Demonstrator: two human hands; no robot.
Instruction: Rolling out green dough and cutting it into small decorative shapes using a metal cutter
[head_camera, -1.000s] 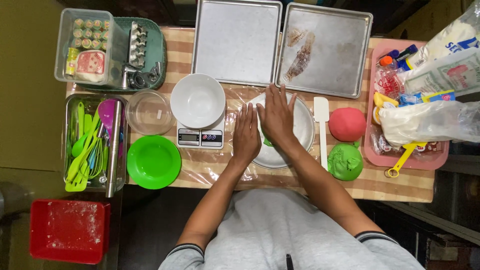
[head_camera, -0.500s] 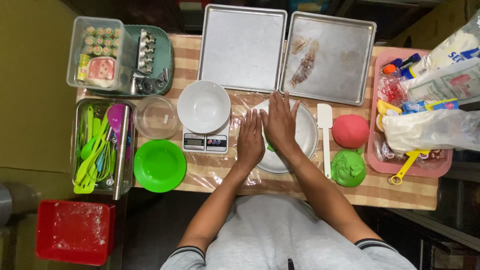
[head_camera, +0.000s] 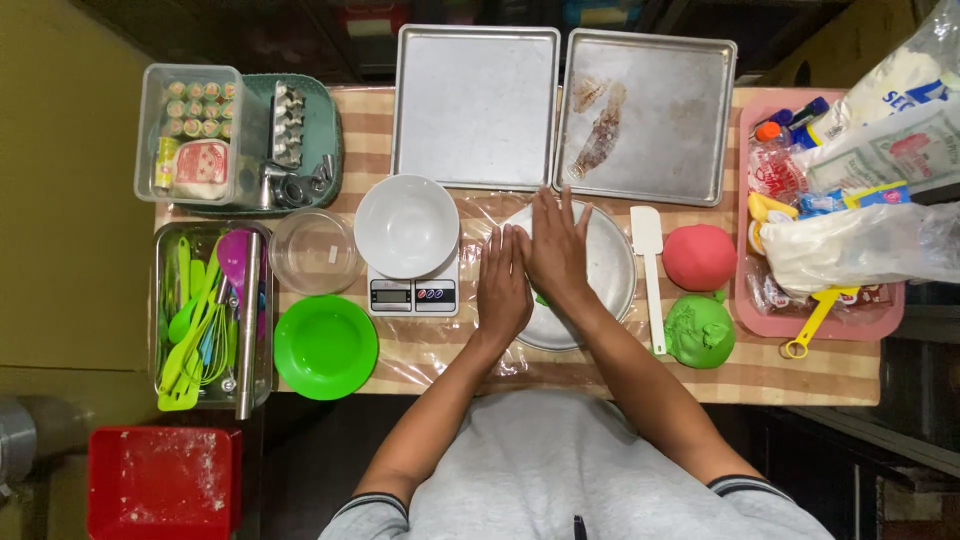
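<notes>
Checked cloth and clear film are covering the bench (head_camera: 420, 365), with dark floor showing beyond its far edge. Both hands are working over a round metal plate (head_camera: 612, 268) just right of the bench's middle, near its front edge. Left hand (head_camera: 503, 285) and right hand (head_camera: 556, 250) are pressing palm to palm, fingers flat and pointing toward the far edge; a sliver of green dough (head_camera: 541, 298) is peeking out between the palms, so they are closing on it rather than gripping with fingers. Right hand is lying slightly farther out than the left. A white spatula (head_camera: 650, 270) is lying just right of the plate, long axis running front to far edge. Red dough ball (head_camera: 699, 256) and green dough lump (head_camera: 699, 329) are sitting beyond it, nearer the right hand.
</notes>
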